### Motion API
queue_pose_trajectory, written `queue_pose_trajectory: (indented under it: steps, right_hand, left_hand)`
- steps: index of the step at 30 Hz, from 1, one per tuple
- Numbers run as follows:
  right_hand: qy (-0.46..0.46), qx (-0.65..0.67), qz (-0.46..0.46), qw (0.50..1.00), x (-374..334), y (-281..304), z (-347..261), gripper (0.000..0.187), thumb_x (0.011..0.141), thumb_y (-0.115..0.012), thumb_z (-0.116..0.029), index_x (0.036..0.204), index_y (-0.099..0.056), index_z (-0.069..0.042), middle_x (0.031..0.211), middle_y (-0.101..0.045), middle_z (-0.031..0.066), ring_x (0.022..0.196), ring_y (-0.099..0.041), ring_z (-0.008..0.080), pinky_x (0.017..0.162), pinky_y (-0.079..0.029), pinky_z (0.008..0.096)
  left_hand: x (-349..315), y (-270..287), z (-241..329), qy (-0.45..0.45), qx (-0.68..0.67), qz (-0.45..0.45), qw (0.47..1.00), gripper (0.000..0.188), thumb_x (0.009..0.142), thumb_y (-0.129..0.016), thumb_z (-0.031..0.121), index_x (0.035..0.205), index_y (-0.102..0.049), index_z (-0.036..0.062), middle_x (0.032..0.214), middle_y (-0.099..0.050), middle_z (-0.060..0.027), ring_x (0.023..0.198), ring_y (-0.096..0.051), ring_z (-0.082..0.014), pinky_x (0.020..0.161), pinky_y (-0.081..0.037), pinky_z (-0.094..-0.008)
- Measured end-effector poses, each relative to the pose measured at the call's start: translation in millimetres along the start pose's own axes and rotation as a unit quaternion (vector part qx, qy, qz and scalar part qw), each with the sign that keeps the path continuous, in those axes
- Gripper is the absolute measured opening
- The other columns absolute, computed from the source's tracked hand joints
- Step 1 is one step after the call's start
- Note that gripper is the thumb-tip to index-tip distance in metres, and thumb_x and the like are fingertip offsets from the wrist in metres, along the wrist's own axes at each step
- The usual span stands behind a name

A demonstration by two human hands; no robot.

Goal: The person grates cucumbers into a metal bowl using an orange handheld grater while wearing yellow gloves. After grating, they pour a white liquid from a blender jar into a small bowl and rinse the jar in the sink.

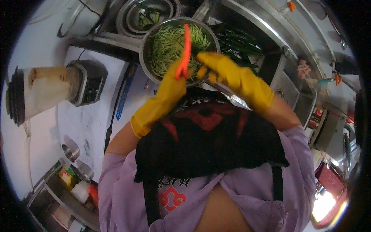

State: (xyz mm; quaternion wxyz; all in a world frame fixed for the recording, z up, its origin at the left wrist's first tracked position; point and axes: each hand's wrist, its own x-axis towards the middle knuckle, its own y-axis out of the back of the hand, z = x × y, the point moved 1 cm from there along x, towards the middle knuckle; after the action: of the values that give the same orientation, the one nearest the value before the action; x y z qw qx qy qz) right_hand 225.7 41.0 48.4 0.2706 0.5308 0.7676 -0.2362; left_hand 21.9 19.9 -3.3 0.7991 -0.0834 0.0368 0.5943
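A steel bowl [211,35] full of pale green vegetable shreds [166,48] stands in front of me. Over it, my left hand [172,87], in a yellow rubber glove, grips the lower end of an orange shredder [187,46]. The tool is upright and seen almost edge-on. My right hand [235,75], gloved the same way, is over the bowl's right rim beside the shredder. Its fingers are curled and slightly blurred, and what they hold, if anything, is hidden.
Long dark green vegetables [239,40] lie in the steel sink right of the bowl. Nested metal bowls [124,19] with green pieces stand behind on the left. A blender [50,87] is on the white counter [83,121], with a metal cup [70,150] nearer me.
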Motion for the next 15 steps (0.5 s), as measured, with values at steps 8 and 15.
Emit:
queue_pose_trajectory:
  steps: [8,15]
  right_hand:
    - [0.022,0.015,-0.017,0.999,-9.1,-19.5,-6.7,0.048,0.095,-0.048,-0.048,0.118,-0.055,-0.007,0.08,-0.067,0.0055,0.05,-0.05,0.0102,0.045,-0.041,0.0253]
    - [0.006,-0.042,-0.06,0.997,-10.7,-48.0,-21.6,0.046,0.095,-0.046,-0.049,0.118,-0.057,-0.011,0.089,-0.07,0.0049,0.053,-0.047,0.0105,0.05,-0.038,0.0224]
  left_hand:
    - [-5.0,-2.5,16.4,0.071,-0.099,-0.008,0.992,0.041,0.088,-0.047,-0.006,0.127,-0.053,0.005,0.125,-0.056,-0.0103,0.118,-0.052,-0.0184,0.09,-0.048,-0.0306]
    - [21.1,24.2,6.8,0.103,-0.064,0.033,0.992,0.049,0.082,-0.05,-0.011,0.13,-0.05,0.0024,0.117,-0.058,-0.0056,0.113,-0.054,-0.0177,0.097,-0.043,-0.0301]
